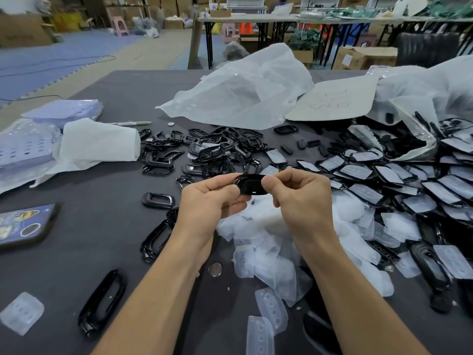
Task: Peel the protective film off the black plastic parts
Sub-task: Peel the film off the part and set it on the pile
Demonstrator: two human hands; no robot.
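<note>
The left hand [212, 198] pinches the left end of the black part [249, 187] between thumb and curled fingers — the right hand [299, 198], fingers curled too, pinches its right end.

phone [24, 225] left | pen [130, 123] behind white wrap [99, 144] | silver disc [215, 269] centre | cardboard [332, 101] right

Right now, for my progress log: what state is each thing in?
Black oval plastic part: held between both hands.
Left hand: pinches its left end.
Right hand: pinches its right end.
Black parts heaped at right: film-covered.
Translucent film pieces: peeled, piled loose.
</note>
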